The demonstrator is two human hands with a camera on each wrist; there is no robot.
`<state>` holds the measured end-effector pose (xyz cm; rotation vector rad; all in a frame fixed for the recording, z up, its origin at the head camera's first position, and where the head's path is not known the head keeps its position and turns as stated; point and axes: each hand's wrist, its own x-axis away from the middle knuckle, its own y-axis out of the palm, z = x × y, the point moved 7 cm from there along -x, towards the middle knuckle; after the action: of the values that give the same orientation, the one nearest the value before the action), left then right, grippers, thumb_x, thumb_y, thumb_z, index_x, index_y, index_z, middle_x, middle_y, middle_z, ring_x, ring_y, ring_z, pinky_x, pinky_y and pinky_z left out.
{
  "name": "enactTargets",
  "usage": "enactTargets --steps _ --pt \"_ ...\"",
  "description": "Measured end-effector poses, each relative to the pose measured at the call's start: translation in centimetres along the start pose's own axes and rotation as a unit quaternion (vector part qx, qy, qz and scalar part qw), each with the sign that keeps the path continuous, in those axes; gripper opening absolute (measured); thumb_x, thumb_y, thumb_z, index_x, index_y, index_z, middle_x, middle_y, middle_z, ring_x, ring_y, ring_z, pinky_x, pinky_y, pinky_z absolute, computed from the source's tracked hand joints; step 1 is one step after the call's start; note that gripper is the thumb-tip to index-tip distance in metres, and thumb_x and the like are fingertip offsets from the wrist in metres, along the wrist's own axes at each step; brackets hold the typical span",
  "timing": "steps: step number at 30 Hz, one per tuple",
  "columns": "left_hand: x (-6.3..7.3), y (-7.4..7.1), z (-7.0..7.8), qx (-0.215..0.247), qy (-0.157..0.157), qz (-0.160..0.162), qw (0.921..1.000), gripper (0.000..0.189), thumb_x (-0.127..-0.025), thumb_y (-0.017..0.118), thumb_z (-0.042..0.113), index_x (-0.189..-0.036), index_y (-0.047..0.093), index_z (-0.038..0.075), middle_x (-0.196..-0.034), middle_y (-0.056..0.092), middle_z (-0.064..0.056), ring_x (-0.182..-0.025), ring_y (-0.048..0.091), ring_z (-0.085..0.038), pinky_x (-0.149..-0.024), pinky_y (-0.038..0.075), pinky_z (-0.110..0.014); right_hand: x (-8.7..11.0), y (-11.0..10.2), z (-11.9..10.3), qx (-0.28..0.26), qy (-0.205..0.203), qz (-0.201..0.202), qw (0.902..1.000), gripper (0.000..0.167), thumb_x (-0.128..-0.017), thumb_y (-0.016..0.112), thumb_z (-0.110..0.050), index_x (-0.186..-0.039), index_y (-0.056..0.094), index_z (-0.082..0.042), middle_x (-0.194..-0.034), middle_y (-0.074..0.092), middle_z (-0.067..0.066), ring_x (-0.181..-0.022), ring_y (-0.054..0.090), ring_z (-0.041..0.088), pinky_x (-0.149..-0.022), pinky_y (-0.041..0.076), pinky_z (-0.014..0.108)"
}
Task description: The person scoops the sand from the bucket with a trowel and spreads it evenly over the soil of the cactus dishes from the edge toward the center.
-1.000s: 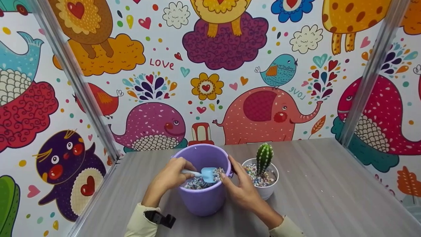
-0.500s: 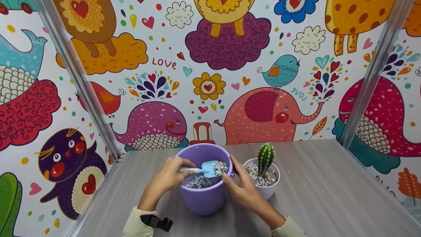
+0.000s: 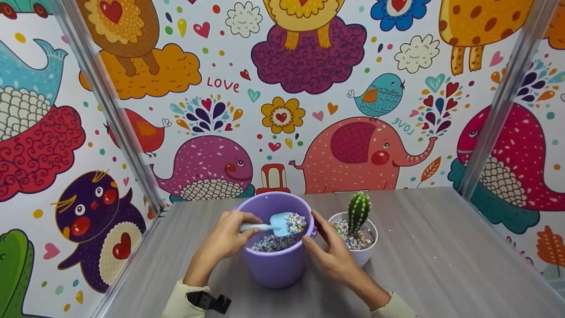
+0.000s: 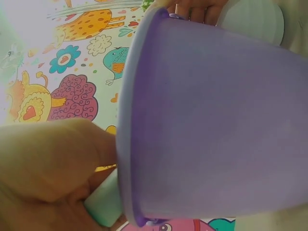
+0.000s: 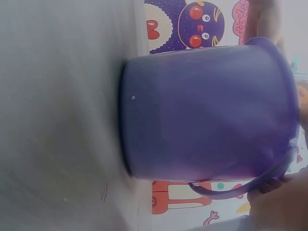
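My left hand [image 3: 227,236] pinches the handle of a light blue toy shovel [image 3: 279,224] over the mouth of a purple bucket [image 3: 276,269]. Small multicoloured pebbles [image 3: 296,224] lie on its blade, and more pebbles [image 3: 271,244] cover the inside of the bucket below. On the bucket's right side, my right hand [image 3: 333,254] holds it at the rim, thumb in front and fingers behind. The right wrist view shows the bucket standing on the table, its purple carrying handle [image 5: 231,193] hanging by that hand. In the left wrist view the shovel handle [image 4: 106,199] shows under the left fingers.
Just right of the bucket, behind the right hand, stands a white pot [image 3: 364,255] of coloured pebbles with a green cactus [image 3: 359,212]. A few stray pebbles dot the grey table [image 3: 419,247]. A cartoon-patterned wall [image 3: 282,145] closes off the back.
The shovel has risen slightly from the pebbles with a load on its blade. My right thumb has slid from over the rim to its outer side. The head view has shifted a little.
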<state>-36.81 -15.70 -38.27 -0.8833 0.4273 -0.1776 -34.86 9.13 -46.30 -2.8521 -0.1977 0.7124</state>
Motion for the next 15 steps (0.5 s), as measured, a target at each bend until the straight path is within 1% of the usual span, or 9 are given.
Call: enactTargets --steps 2,4,9,11,13,15 --pt "0.1 0.0 -0.1 -0.002 -0.002 0.004 1.0000 0.014 -0.097 0.080 0.007 -0.109 0.085 0.010 -0.107 0.082 -0.004 -0.109 0.072 -0.027 -0.098 0.060 -0.050 0.2 -0.2 0.0 -0.007 -0.003 0.000 1.0000 0.073 -0.105 0.073 -0.022 -0.167 0.038 -0.006 -0.170 0.044 0.015 -0.160 0.040 0.031 -0.125 0.032 0.021" --pt "0.2 0.0 -0.2 -0.001 -0.006 0.007 1.0000 0.014 -0.097 0.080 0.008 -0.110 0.085 0.011 -0.108 0.082 -0.003 -0.109 0.071 -0.026 -0.098 0.060 -0.050 0.4 -0.3 0.1 -0.013 -0.007 -0.003 0.9999 0.070 -0.105 0.072 -0.020 -0.166 0.039 -0.007 -0.169 0.046 0.014 -0.160 0.041 0.031 -0.126 0.033 0.023" --pt "0.3 -0.1 0.0 0.001 -0.010 0.013 0.9999 0.014 -0.098 0.080 0.011 -0.110 0.085 0.013 -0.109 0.082 -0.002 -0.108 0.072 -0.024 -0.097 0.061 -0.048 1.0 -0.9 0.6 -0.019 -0.001 -0.012 0.9998 0.061 -0.108 0.068 -0.018 -0.164 0.044 -0.011 -0.167 0.050 0.011 -0.158 0.044 0.028 -0.129 0.033 0.040" --pt "0.4 -0.1 0.1 0.002 -0.010 0.016 0.9998 0.014 -0.098 0.080 0.011 -0.110 0.085 0.014 -0.108 0.082 -0.002 -0.107 0.072 -0.023 -0.096 0.061 -0.048 1.3 -1.2 0.8 -0.018 0.005 -0.013 0.9997 0.059 -0.108 0.067 -0.018 -0.163 0.045 -0.011 -0.166 0.051 0.011 -0.158 0.044 0.029 -0.129 0.034 0.043" --pt "0.4 -0.1 0.2 0.001 -0.014 0.018 0.9997 0.014 -0.098 0.080 0.012 -0.111 0.085 0.015 -0.109 0.082 -0.001 -0.109 0.070 -0.023 -0.098 0.060 -0.049 1.6 -1.6 0.9 -0.017 0.009 -0.013 0.9997 0.058 -0.108 0.068 -0.018 -0.161 0.046 -0.010 -0.166 0.051 0.011 -0.158 0.045 0.029 -0.128 0.036 0.043" --pt "0.5 -0.2 0.3 0.000 -0.018 0.022 0.9996 0.014 -0.098 0.080 0.012 -0.111 0.085 0.015 -0.110 0.081 -0.001 -0.110 0.069 -0.024 -0.099 0.058 -0.051 2.0 -2.1 0.8 -0.014 0.008 -0.009 0.9998 0.058 -0.107 0.069 -0.018 -0.160 0.048 -0.010 -0.165 0.053 0.012 -0.157 0.047 0.029 -0.126 0.039 0.039"
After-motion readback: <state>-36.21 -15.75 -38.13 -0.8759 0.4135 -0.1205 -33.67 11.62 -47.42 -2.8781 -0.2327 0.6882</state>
